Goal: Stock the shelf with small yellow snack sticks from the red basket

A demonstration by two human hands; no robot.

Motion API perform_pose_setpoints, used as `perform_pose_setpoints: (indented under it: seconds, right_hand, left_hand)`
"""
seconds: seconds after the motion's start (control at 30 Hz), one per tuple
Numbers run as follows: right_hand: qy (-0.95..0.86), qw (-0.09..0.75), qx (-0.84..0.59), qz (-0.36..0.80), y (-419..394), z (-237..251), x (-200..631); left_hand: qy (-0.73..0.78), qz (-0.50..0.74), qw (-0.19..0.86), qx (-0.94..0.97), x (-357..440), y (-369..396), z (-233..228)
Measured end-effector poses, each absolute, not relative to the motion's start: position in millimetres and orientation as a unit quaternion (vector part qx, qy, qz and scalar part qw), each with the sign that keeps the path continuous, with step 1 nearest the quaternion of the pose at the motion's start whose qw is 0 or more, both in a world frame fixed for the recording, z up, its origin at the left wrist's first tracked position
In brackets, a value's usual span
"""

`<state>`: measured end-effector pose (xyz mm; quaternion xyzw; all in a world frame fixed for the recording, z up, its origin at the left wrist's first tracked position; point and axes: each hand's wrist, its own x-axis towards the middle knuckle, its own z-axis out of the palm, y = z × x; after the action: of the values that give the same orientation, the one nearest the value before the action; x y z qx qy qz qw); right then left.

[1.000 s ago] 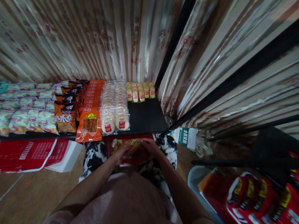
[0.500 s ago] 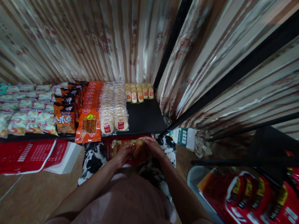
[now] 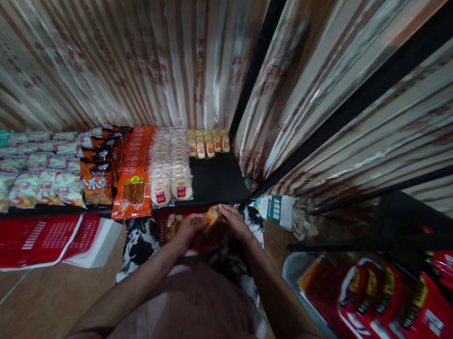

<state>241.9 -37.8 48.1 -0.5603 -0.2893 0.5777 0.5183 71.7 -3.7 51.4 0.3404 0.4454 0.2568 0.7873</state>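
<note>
Head view, looking down past our lap. Our left hand [image 3: 190, 227] and our right hand [image 3: 234, 222] meet just below the front edge of the black shelf [image 3: 219, 180], both pinched on one small yellowish packet [image 3: 210, 216] held between them: left fingers closed on its near end, right fingers on its far end. The packet sits above a red basket [image 3: 168, 227] of similar packets, which rests low under the shelf against a black-and-white patterned cloth [image 3: 140, 241].

On the shelf, from the right: a short row of small pale packets [image 3: 206, 142] at the back, two columns of round white cakes in clear wrap [image 3: 170, 166], a column of orange flat packs [image 3: 135, 184], dark orange snack bags [image 3: 96, 174], then pale bags [image 3: 23, 180] running off to the left. The shelf's front right part is bare.

Below the shelf at left lies a red mesh basket [image 3: 39, 239]. At lower right, red packets [image 3: 378, 304] fill a grey bin [image 3: 293, 268]. A striped curtain [image 3: 123, 57] hangs behind.
</note>
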Motion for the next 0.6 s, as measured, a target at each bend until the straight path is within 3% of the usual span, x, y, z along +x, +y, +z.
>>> perform_pose_setpoints:
  seconds: [0.6]
  right_hand:
    - [-0.318,0.529,-0.558,0.555,-20.1,65.7,254.0]
  left_hand:
    - [0.434,0.271,0.775,0.37,93.8,-1.7,96.1]
